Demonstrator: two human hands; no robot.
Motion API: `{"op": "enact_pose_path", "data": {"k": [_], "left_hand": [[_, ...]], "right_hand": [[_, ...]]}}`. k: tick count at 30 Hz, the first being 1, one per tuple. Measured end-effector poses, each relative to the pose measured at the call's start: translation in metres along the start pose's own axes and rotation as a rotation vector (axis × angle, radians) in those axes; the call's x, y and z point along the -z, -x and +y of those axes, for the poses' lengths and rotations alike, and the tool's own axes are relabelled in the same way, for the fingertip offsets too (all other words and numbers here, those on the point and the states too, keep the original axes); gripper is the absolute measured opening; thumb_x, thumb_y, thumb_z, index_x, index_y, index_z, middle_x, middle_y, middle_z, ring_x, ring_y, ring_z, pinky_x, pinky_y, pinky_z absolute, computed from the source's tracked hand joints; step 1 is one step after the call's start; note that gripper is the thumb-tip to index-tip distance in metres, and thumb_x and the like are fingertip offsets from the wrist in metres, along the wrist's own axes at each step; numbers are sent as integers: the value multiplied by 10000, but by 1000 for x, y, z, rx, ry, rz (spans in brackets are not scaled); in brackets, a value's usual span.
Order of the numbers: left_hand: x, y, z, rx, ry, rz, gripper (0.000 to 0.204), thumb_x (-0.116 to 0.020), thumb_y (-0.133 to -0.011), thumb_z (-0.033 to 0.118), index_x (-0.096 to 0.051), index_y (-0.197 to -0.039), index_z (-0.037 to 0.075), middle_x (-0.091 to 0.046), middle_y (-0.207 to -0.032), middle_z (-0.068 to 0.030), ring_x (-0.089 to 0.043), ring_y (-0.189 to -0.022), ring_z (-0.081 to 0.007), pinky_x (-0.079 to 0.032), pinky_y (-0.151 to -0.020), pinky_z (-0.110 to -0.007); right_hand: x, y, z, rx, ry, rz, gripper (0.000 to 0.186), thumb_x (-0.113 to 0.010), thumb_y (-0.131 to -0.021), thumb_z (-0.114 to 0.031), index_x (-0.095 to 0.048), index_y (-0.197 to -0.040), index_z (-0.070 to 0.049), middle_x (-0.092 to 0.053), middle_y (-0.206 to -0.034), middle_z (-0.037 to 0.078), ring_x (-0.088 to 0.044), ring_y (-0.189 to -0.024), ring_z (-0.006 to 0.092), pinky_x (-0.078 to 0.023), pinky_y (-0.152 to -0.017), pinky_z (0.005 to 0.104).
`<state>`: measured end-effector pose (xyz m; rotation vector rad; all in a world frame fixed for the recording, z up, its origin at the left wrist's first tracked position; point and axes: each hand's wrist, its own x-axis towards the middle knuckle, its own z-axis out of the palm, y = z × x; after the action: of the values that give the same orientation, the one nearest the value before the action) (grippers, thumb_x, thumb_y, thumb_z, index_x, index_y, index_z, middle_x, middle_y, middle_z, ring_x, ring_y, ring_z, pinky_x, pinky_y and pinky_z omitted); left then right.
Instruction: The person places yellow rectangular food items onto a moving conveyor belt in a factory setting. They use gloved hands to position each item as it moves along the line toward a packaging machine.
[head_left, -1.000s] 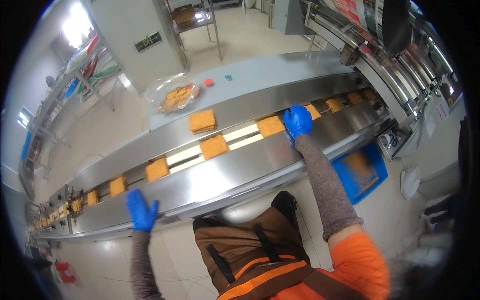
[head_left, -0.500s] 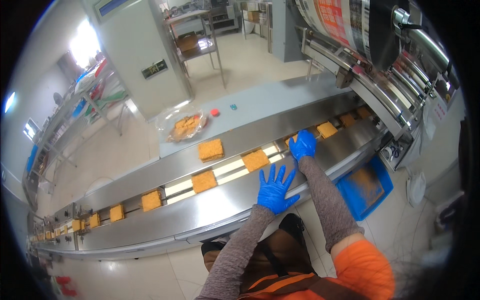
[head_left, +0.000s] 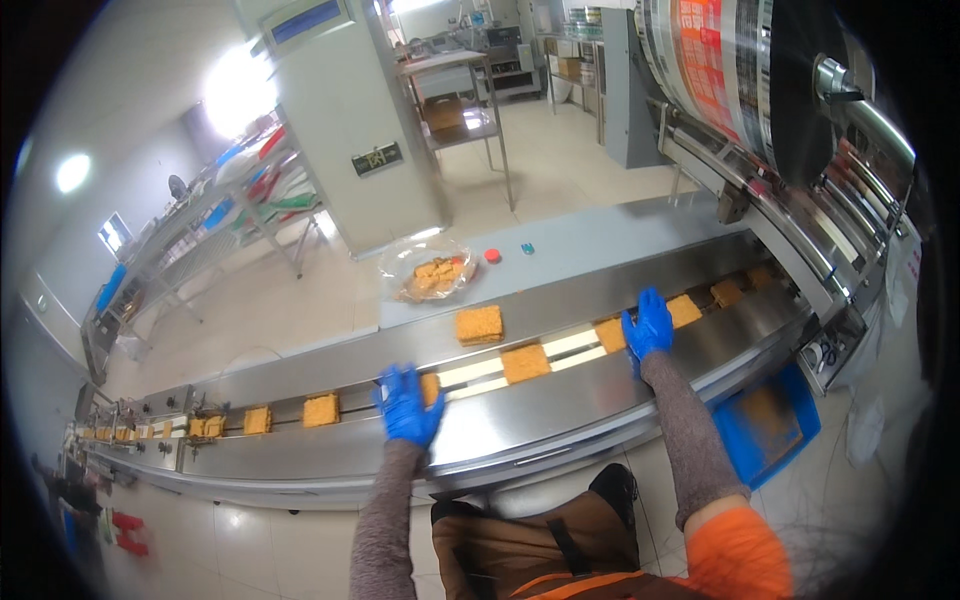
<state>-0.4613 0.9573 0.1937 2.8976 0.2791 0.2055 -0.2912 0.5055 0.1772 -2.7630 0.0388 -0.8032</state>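
Golden, square, crumbly food blocks lie spaced in a row along the conveyor channel. My left hand (head_left: 408, 408), in a blue glove, has its fingers apart over the channel and partly covers one block (head_left: 430, 388); whether it presses on it is hidden. My right hand (head_left: 652, 322), also gloved in blue, has its fingers stretched out and its thumb apart. It sits between a block (head_left: 609, 336) on its left and another block (head_left: 685, 310) on its right, overlapping the left one's edge. Between my hands lies an uncovered block (head_left: 526, 364).
A small stack of blocks (head_left: 479, 325) rests on the steel ledge behind the channel. Beyond are a clear bag of broken pieces (head_left: 437, 277) and a red cap (head_left: 492, 256). A printed film roll (head_left: 720, 70) hangs at right, above rollers. A blue bin (head_left: 735, 450) stands on the floor.
My left hand has moved left along the conveyor, from the front ledge to over a block. My right hand's fingers have straightened. The whole view has shifted.
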Motion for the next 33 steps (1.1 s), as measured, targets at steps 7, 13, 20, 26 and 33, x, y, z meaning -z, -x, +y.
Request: {"op": "enact_pose_path", "data": {"k": [7, 13, 20, 26, 33], "left_hand": [[21, 59, -126, 557, -66, 305, 902, -588, -885, 542, -209, -1536, 45, -208, -1568, -256, -176, -1457, -426, -129, -1161, -587], [40, 73, -151, 448, -28, 460, 780, -620, -892, 435, -341, -1475, -2, -349, -1499, -260, -280, -1417, -427, -241, -1144, -524], [68, 78, -161, 444, -49, 464, 702, -619, -899, 405, -419, -1426, -14, -419, -1457, -256, -349, -1378, -437, -282, -1128, -511], [73, 83, -168, 474, -64, 402, 722, -566, -920, 476, -410, -1443, 4, -366, -1500, -257, -307, -1403, -427, -240, -1153, -512], [84, 92, -163, 507, -36, 316, 768, -541, -916, 540, -371, -1481, 48, -299, -1539, -246, -263, -1426, -415, -190, -1159, -540]], "right_hand": [[6, -24, -8, 235, -70, -257, 761, -541, -942, -458, -304, -1497, 5, -290, -1550, 248, -290, -1424, 413, -257, -1165, 499], [-21, -50, -143, 323, -383, -604, 691, -486, -966, -471, -324, -1507, -73, -293, -1566, 194, -252, -1450, 395, -216, -1186, 494], [-27, -19, -219, 709, -218, -579, 625, -447, -1000, -416, -320, -1510, -77, -273, -1579, 177, -237, -1458, 387, -189, -1193, 505], [46, 38, -186, 917, -279, -615, 584, -466, -1010, -380, -368, -1492, -64, -309, -1568, 158, -277, -1451, 352, -226, -1194, 454], [98, 68, -124, 422, -383, -236, 261, -643, -856, -271, -636, -1014, -63, -650, -1047, 172, -604, -994, 386, -495, -843, 463]]}}
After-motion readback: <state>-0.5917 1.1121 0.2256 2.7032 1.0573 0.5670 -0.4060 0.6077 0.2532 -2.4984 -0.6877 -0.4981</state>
